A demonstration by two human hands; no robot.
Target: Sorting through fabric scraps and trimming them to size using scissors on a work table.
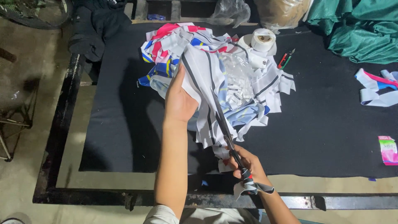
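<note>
White striped cloth (203,79), soft and creased, is pinched up in the left hand (179,101) above a heap of scraps (174,45) on the black felt table (323,124); the right hand (246,166) grips long dark scissors (224,124), blades against the cloth; a tape roll (263,40) sits behind; a pink packet (388,150) lies at the right edge; clear crinkled plastic (238,79) holds small white tags.

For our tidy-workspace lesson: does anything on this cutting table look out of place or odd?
Yes. A pink packet lies alone near the mat's right edge, far from the scrap pile. The scissors' handles are wrapped in cloth strips, held by the right hand; the left hand holds striped fabric.
</note>
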